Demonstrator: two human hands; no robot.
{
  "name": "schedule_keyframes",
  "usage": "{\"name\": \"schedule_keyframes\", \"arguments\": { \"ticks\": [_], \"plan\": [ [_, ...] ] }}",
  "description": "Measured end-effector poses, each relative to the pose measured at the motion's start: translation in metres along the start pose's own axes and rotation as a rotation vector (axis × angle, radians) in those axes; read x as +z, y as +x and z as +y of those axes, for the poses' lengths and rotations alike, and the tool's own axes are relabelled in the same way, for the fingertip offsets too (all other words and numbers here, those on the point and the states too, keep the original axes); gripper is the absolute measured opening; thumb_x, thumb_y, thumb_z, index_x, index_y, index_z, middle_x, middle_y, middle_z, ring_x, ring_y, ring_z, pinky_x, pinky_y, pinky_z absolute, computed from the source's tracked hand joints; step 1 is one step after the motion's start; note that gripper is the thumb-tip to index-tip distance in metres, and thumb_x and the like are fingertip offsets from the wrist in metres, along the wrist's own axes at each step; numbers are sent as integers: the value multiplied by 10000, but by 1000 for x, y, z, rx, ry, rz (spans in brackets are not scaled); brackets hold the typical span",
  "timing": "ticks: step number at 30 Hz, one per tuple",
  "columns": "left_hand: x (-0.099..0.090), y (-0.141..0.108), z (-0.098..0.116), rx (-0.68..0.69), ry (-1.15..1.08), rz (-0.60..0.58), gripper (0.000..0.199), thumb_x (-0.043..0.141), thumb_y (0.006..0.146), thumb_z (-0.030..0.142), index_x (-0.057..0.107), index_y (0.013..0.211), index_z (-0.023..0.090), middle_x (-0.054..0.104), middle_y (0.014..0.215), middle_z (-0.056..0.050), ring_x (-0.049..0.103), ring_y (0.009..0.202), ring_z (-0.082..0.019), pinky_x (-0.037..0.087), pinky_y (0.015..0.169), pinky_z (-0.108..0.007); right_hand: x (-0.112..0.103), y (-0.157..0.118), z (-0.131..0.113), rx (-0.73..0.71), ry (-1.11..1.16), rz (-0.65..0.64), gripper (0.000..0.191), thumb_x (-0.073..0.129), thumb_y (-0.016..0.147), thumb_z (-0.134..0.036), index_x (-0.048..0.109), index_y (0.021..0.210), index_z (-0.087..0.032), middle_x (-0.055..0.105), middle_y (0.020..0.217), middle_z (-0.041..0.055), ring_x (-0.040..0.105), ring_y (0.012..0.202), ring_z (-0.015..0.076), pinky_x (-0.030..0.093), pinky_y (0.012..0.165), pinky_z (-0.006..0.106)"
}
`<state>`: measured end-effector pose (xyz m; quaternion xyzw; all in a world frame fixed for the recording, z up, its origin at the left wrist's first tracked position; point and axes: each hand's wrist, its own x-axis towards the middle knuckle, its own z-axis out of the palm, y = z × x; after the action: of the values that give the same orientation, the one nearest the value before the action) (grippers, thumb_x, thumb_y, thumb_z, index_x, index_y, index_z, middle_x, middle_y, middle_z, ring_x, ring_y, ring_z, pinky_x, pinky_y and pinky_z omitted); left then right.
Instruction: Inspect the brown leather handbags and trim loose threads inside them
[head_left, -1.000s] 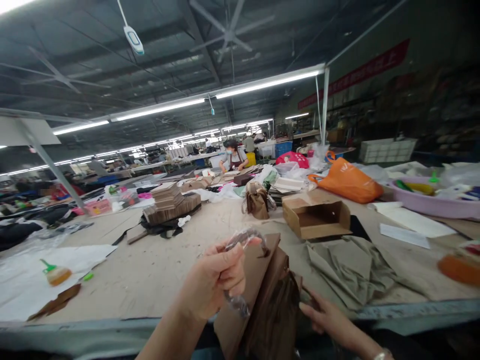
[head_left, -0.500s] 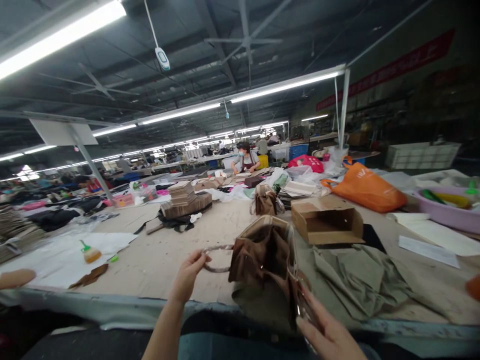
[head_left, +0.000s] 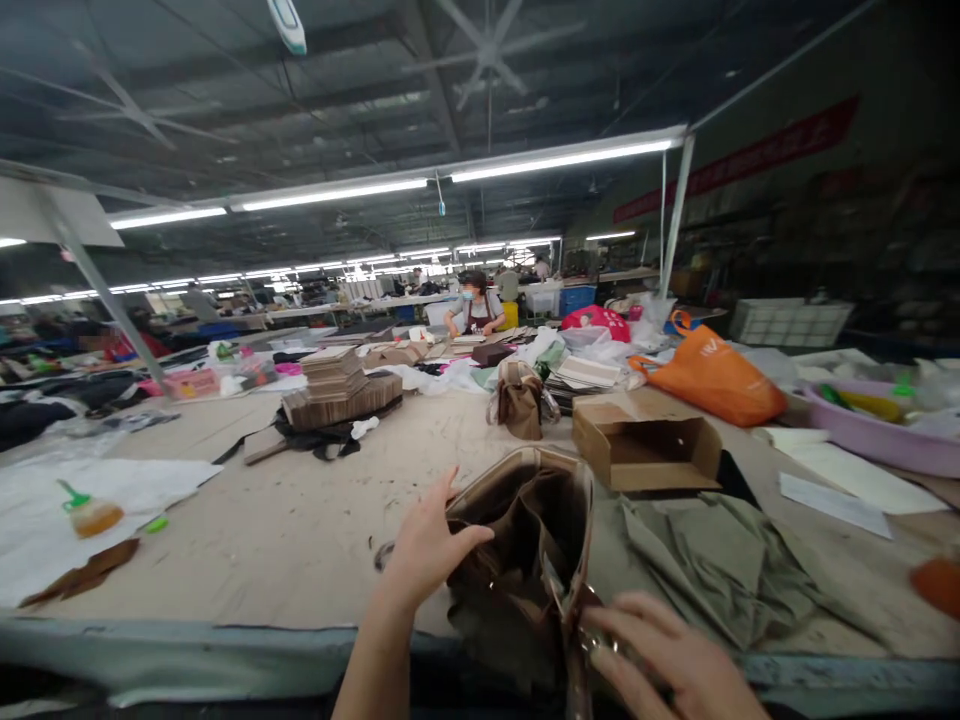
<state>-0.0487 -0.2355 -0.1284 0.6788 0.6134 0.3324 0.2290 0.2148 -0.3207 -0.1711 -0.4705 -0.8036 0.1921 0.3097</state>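
Note:
A brown bag [head_left: 517, 540] with a tan rim stands open-topped at the table's front edge, its dark lining showing. My left hand [head_left: 431, 540] is at the bag's left side, thumb and fingers spread by the rim. Part of a ring-shaped handle [head_left: 383, 556] shows just left of that hand. At the bag's right side, my right hand [head_left: 645, 640] has its fingers bent around a shiny handle or fitting. Olive-green cloth [head_left: 720, 560] lies crumpled to the right of the bag.
Behind the bag are a smaller brown bag [head_left: 520, 402] and an open cardboard box [head_left: 649, 445]. Stacked brown pieces [head_left: 337, 390] stand at left, a glue bottle [head_left: 94, 513] further left. An orange bag [head_left: 712, 375] and purple basin [head_left: 885, 430] lie right. A person [head_left: 477, 308] sits across.
My left hand has let go of the left handle and moved right to the bag's rim, its fingers now spread. My right hand stays at the right side. The view has shifted.

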Motion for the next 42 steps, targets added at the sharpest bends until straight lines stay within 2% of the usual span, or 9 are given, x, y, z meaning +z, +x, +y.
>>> {"name": "schedule_keyframes", "arguments": {
  "ticks": [2, 4, 9, 11, 13, 15, 19, 29, 42],
  "plan": [
    [-1, 8, -6, 37, -20, -46, 899, 747, 603, 387, 350, 1394, 223, 580, 1228, -136, 502, 1155, -318, 358, 981, -438, -20, 25, -8, -80, -121, 125, 302, 491, 885, -365, 617, 1149, -288, 606, 1119, 82, 591, 1001, 210, 510, 837, 292],
    [-4, 11, -13, 67, -46, -70, 907, 766, 581, 365, 365, 1384, 233, 571, 1240, -130, 491, 1160, -318, 351, 984, -434, -32, 57, -14, -164, -209, 126, 328, 520, 878, -358, 586, 1192, -291, 576, 1181, 80, 551, 1072, 222, 483, 895, 331],
    [-6, 9, -32, 60, -152, -52, 800, 750, 607, 318, 424, 1333, 231, 615, 1168, -87, 533, 1091, -282, 387, 944, -393, -25, 136, -20, -316, -332, -179, 442, 639, 809, -326, 553, 1238, -261, 588, 1192, 52, 550, 1073, 210, 448, 925, 330],
    [-6, 9, -37, 50, -151, -28, 629, 733, 633, 323, 539, 1223, 228, 648, 1103, -66, 572, 1013, -257, 421, 883, -347, -16, 156, -20, -326, -379, -291, 378, 668, 788, -315, 606, 1156, -255, 634, 1094, 27, 594, 964, 180, 463, 851, 289],
    [-5, 10, -39, 66, -161, -22, 402, 690, 681, 308, 637, 1073, 238, 686, 996, -27, 605, 909, -219, 441, 807, -299, -9, 169, -19, -319, -425, -348, 202, 655, 802, -295, 668, 998, -250, 668, 937, -1, 611, 849, 158, 459, 763, 263],
    [-4, 13, -40, 86, -199, -13, 252, 643, 726, 293, 680, 972, 251, 703, 901, 5, 616, 836, -191, 444, 751, -268, -4, 176, -15, -304, -445, -340, 84, 623, 830, -291, 687, 848, -240, 665, 800, -15, 603, 752, 144, 436, 686, 250],
    [1, 17, -45, 61, -236, 41, 242, 605, 771, 361, 709, 952, 238, 716, 902, -13, 624, 845, -201, 449, 735, -261, -3, 184, -2, -248, -411, -243, 191, 574, 863, -344, 690, 765, -229, 634, 692, -16, 568, 650, 125, 392, 595, 231],
    [18, 23, -46, 34, -229, 85, 242, 551, 825, 403, 720, 833, 230, 695, 725, 18, 608, 701, -158, 419, 631, -222, -2, 196, 5, -201, -522, -119, 277, 556, 873, -394, 673, 710, -204, 638, 671, 2, 575, 644, 134, 378, 606, 228],
    [19, 24, -42, 16, -203, 74, 236, 546, 826, 386, 687, 799, 199, 636, 651, 17, 552, 628, -138, 377, 566, -208, -1, 198, 4, -169, -590, -85, 302, 560, 874, -418, 666, 710, -188, 661, 688, 22, 597, 663, 159, 365, 611, 246]
  ]
}}
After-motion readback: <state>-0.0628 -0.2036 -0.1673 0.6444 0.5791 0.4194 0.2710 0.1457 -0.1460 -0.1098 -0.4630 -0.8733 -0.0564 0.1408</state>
